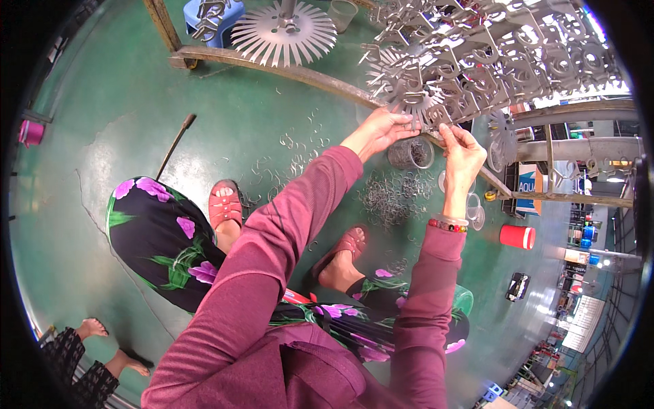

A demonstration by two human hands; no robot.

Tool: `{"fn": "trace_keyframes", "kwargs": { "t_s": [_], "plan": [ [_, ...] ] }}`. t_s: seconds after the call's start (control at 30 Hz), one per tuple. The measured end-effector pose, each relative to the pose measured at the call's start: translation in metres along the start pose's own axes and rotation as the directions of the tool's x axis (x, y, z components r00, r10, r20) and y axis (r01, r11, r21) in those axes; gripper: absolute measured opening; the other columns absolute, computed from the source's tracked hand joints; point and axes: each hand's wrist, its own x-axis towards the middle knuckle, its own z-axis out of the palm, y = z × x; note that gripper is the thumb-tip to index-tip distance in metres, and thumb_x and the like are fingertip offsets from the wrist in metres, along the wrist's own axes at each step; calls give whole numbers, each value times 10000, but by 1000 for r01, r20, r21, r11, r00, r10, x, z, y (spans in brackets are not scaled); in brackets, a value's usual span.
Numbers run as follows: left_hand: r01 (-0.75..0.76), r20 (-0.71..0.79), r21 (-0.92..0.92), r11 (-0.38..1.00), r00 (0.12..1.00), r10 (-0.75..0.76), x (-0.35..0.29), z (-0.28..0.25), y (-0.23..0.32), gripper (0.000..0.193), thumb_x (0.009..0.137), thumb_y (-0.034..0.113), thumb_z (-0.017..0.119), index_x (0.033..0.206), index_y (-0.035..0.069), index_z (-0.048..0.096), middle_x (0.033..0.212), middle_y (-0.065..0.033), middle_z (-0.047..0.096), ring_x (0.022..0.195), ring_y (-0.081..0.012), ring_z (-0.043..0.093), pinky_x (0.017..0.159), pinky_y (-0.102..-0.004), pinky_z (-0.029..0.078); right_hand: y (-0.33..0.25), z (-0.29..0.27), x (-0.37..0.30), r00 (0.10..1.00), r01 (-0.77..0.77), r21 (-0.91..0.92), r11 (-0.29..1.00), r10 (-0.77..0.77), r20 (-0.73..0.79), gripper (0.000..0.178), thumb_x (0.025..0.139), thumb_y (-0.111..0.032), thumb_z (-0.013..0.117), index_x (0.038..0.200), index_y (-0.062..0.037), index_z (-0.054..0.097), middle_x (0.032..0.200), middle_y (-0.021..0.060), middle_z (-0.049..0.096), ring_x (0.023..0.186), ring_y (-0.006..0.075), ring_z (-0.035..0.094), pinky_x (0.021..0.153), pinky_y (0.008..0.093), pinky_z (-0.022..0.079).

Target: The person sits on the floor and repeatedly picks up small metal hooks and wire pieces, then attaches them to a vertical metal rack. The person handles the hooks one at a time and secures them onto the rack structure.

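A bank of flat grey metal pieces [507, 61] with ring-shaped cut-outs hangs at the upper right. At its lower left edge sits a slotted, fan-like metal piece [424, 102]. My left hand [390, 131], palm partly up, pinches the lower edge of that slotted piece between thumb and fingers. Beside it my right hand [463, 153] is raised to the hanging pieces' lower edge. Its thumb and forefinger are pressed together; whatever is between them is too small to name. Below the hands stands a clear plastic tub [411, 154] holding small dark metal bits.
Curved metal scraps [395, 194] litter the green floor. A wooden rail [286, 71] runs behind, with a large slotted disc [284, 34] and blue stool [218, 20] beyond. A red container [518, 236] stands right. Another person's feet [92, 328] show lower left.
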Motion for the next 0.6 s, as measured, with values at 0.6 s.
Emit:
{"fn": "trace_keyframes", "kwargs": {
  "t_s": [0.6],
  "plan": [
    [-53, -48, -55, 997, 998, 50, 6, 3, -9, 406, 860, -70, 505, 1243, -13, 384, 1134, -183, 544, 1043, -330, 578, 941, -468, 489, 10, 29, -4, 976, 169, -220, 961, -195, -99, 172, 800, -100, 661, 903, 37, 646, 695, 141, 646, 601, 170, 594, 607, 307, 477]
  ]
}}
